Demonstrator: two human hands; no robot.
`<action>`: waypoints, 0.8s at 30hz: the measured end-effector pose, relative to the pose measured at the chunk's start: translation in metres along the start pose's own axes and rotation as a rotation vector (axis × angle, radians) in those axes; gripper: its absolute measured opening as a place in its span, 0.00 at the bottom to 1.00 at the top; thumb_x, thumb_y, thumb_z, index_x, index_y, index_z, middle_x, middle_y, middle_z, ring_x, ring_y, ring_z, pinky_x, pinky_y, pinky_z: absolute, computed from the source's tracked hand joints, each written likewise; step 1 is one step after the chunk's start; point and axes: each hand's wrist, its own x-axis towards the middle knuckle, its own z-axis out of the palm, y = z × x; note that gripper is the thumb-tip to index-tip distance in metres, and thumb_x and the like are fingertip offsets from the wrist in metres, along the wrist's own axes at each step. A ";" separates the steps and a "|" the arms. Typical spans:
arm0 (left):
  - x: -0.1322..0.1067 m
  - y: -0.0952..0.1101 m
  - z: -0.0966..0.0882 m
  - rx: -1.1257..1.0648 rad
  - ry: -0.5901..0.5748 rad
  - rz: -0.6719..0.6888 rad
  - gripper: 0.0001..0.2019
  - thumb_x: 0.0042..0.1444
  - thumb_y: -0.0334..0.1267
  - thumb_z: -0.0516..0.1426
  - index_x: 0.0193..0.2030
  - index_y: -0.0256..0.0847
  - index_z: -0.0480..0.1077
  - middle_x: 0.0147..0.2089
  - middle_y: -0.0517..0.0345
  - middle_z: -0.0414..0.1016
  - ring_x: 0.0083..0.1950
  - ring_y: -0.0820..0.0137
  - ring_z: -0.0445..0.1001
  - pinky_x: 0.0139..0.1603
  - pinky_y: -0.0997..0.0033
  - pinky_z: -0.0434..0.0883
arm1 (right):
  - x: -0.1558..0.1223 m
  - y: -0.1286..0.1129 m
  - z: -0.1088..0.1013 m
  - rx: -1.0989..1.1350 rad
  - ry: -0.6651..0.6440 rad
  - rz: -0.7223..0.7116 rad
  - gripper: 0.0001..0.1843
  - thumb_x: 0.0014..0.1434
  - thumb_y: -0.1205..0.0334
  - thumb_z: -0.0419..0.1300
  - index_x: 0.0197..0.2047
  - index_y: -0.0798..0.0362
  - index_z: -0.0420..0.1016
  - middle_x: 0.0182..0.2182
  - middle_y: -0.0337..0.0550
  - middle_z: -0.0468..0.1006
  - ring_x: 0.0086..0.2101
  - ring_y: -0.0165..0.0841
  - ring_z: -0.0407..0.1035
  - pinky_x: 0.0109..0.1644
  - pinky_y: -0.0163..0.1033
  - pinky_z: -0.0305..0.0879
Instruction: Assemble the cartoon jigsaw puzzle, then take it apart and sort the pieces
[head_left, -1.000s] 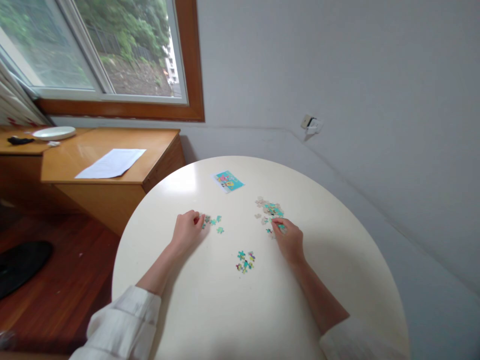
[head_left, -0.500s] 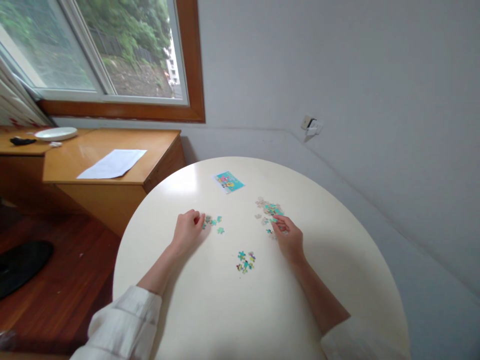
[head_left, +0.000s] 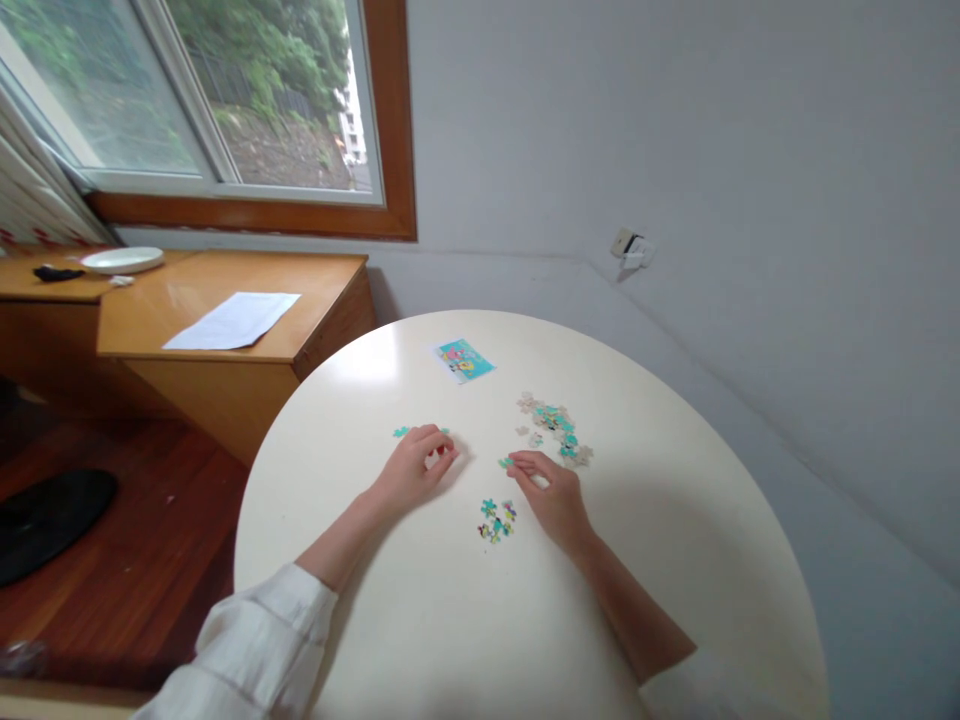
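Observation:
My right hand [head_left: 551, 492] pinches a small green jigsaw puzzle piece [head_left: 505, 463] between thumb and fingertips, just above the middle of the table. My left hand [head_left: 417, 466] is curled with thumb and forefinger close together; whether anything is between them I cannot make out. It partly hides a few green pieces, one puzzle piece [head_left: 401, 432] showing past its knuckles. A pile of loose puzzle pieces [head_left: 555, 420], some with bare grey backs up, lies beyond my right hand. Nearer to me, between my forearms, is a small cluster of coloured pieces [head_left: 496, 524].
All this rests on a round white table [head_left: 450, 640]. A turquoise picture card [head_left: 465, 360] lies towards its far edge. To the left stands a wooden desk [head_left: 322, 290] bearing a paper sheet [head_left: 234, 320] and a white plate [head_left: 124, 261]. A wall socket [head_left: 622, 242] is at the right.
My right hand has left the pile and moved left with a green puzzle piece in its fingertips. My left hand has shifted right, across the small left group of pieces.

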 end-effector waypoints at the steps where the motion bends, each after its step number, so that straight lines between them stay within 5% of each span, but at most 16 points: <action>1: -0.001 0.003 0.002 -0.019 -0.033 0.020 0.10 0.58 0.40 0.50 0.33 0.40 0.70 0.31 0.54 0.71 0.35 0.71 0.67 0.40 0.71 0.64 | -0.001 -0.004 0.002 0.007 -0.021 -0.020 0.06 0.54 0.60 0.58 0.34 0.51 0.74 0.27 0.41 0.80 0.27 0.33 0.76 0.35 0.37 0.73; 6: -0.002 0.014 0.009 -0.165 -0.142 0.071 0.10 0.56 0.39 0.53 0.41 0.41 0.72 0.35 0.53 0.75 0.37 0.70 0.70 0.43 0.70 0.66 | -0.004 -0.016 0.008 0.051 -0.105 -0.076 0.03 0.54 0.63 0.59 0.33 0.51 0.74 0.27 0.39 0.80 0.27 0.31 0.76 0.34 0.34 0.73; 16: -0.002 0.019 0.018 -0.333 -0.148 0.029 0.07 0.55 0.35 0.52 0.31 0.39 0.71 0.28 0.58 0.72 0.28 0.75 0.66 0.31 0.76 0.63 | -0.005 -0.014 0.010 0.089 -0.208 -0.070 0.06 0.54 0.64 0.58 0.37 0.50 0.74 0.27 0.39 0.81 0.28 0.30 0.76 0.35 0.33 0.72; 24: 0.011 -0.010 -0.001 -0.084 -0.039 -0.194 0.07 0.52 0.33 0.51 0.26 0.39 0.67 0.29 0.57 0.69 0.33 0.70 0.66 0.37 0.70 0.63 | -0.003 -0.010 0.008 0.004 -0.106 -0.028 0.08 0.54 0.61 0.58 0.38 0.50 0.74 0.23 0.36 0.78 0.24 0.28 0.73 0.31 0.31 0.70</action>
